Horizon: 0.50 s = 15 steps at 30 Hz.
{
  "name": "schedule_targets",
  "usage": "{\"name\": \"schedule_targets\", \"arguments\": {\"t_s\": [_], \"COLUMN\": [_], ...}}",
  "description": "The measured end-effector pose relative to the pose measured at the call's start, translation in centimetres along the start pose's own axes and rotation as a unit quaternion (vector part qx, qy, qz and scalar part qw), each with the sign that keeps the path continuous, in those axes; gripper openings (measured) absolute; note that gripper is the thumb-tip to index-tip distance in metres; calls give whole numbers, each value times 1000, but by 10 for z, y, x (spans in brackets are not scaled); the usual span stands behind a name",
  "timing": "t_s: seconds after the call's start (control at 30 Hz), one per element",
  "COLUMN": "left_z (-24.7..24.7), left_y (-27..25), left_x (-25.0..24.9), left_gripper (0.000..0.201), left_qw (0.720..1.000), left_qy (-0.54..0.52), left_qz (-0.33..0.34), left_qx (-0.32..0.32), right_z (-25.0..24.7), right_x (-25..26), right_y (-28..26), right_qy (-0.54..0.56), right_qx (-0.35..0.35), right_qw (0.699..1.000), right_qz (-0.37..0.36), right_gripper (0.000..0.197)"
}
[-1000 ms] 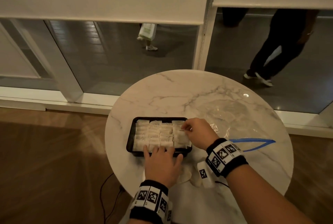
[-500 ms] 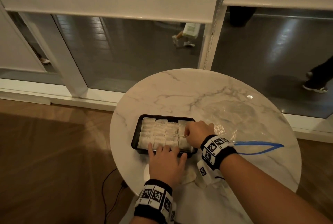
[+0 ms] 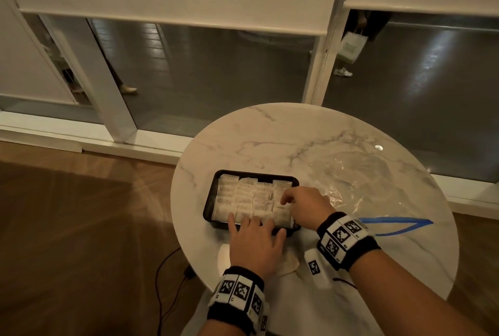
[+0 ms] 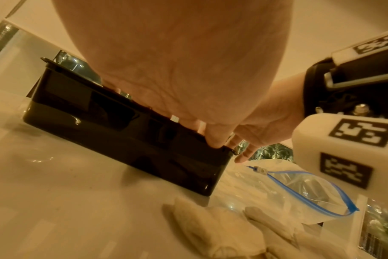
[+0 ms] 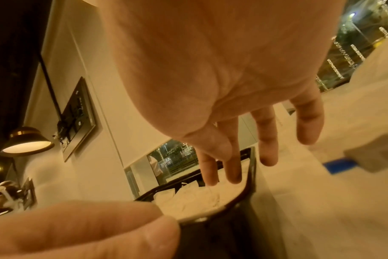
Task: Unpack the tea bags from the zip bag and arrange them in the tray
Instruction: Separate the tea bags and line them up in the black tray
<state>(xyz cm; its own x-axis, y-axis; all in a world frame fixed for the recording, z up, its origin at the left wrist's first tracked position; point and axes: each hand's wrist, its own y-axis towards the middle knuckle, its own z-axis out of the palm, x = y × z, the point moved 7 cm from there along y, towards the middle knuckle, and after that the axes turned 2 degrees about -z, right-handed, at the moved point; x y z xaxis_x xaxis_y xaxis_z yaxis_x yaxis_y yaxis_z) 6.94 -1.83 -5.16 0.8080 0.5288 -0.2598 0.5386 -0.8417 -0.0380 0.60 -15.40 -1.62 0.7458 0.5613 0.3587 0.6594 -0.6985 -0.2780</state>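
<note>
Pressing tea bags (image 3: 249,198) flat in black tray (image 3: 210,199).
Left hand (image 3: 255,243) flat-fingered on near row; right hand (image 3: 303,207) fingers loosely extended, gripping nothing; zip bag (image 3: 359,181) beside.

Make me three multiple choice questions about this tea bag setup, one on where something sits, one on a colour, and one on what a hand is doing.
1. Where does the zip bag lie relative to the tray?
A. To its right on the table
B. Inside it
C. On the floor

2. What colour is the zip bag's seal strip?
A. Red
B. Blue
C. Green

3. What is the left hand doing?
A. Lifting the zip bag
B. Hanging off the table
C. Resting with straight fingers on the tray's near edge

Answers:
1 A, the clear bag lies flat on the marble table to the right of the tray.
2 B, a blue line runs along the bag's mouth.
3 C, the fingers lie spread over the near rim and the tea bags.
</note>
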Motion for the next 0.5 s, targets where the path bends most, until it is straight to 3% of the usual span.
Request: {"name": "schedule_targets", "arguments": {"t_s": [0.17,0.27,0.5], "left_z": [1,-1,-3], "left_y": [2,3,4], "left_x": [-1,0,0], "left_gripper": [56,53,51], "left_qw": [1000,1000,999], "left_qy": [3,2,-1], "left_qz": [-15,-20,-20], "left_qx": [3,13,40], "right_z": [12,21,28], "right_x": [11,12,15], "right_y": [-10,-13,-15], "right_qy": [-108,-109,-139], "right_qx": [33,72,76], "right_qw": [993,991,987], "right_qz": [-27,-19,-12], "right_gripper": [32,32,33]}}
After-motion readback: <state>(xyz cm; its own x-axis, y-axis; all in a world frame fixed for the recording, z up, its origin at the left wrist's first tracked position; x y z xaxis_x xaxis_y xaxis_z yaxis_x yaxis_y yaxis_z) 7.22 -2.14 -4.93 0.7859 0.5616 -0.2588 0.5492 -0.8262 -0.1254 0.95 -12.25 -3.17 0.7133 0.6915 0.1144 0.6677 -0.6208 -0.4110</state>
